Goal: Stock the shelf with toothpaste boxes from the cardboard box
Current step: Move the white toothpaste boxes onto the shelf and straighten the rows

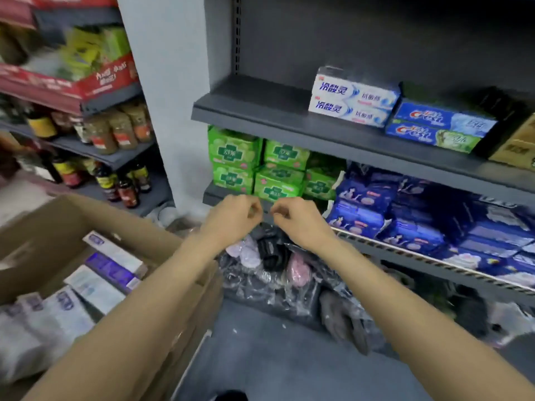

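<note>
A cardboard box (52, 224) stands open at the lower left, with several white and purple toothpaste boxes (113, 264) lying inside. On the grey shelf (260, 114) two white toothpaste boxes (353, 96) are stacked beside two blue Crest boxes (437, 127). My left hand (234, 215) and my right hand (298, 218) hover close together in front of the lower shelf edge. Their fingers are loosely curled and hold nothing.
Green packs (254, 163) and blue packs (405, 215) fill the shelf below. Plastic-wrapped items (269, 264) lie at floor level under my hands. Sauce bottles and jars (115, 157) stand on the left shelving. A brown carton (518, 146) sits at the shelf's far right.
</note>
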